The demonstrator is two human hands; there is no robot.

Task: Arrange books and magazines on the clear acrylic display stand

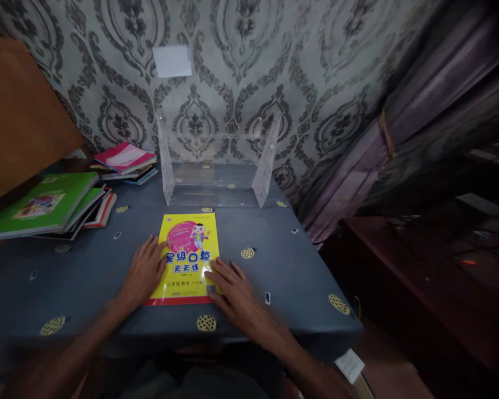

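Observation:
A yellow workbook [187, 280] with blue Chinese lettering, a pink circle and a cartoon child lies flat on the cloth-covered table [274, 244], its cover closed. Red shows along its lower edge. My left hand [144, 271] rests at the workbook's left edge, fingers stretched out over the margin. On the opposite side, my right hand [235, 291] lies with fingers spread, its fingertips touching the lower right of the cover. Neither hand grips the workbook. Behind it stands a clear acrylic rack [216, 194] with transparent side panels and shelves.
At the left lies a stack of books topped by a green one [44, 202]. Farther back is a smaller pile with a pink cover [122, 157]. A patterned wall [241, 66] backs the table. A tied purple curtain [357, 160] and a dark red cabinet [382, 244] stand to the right.

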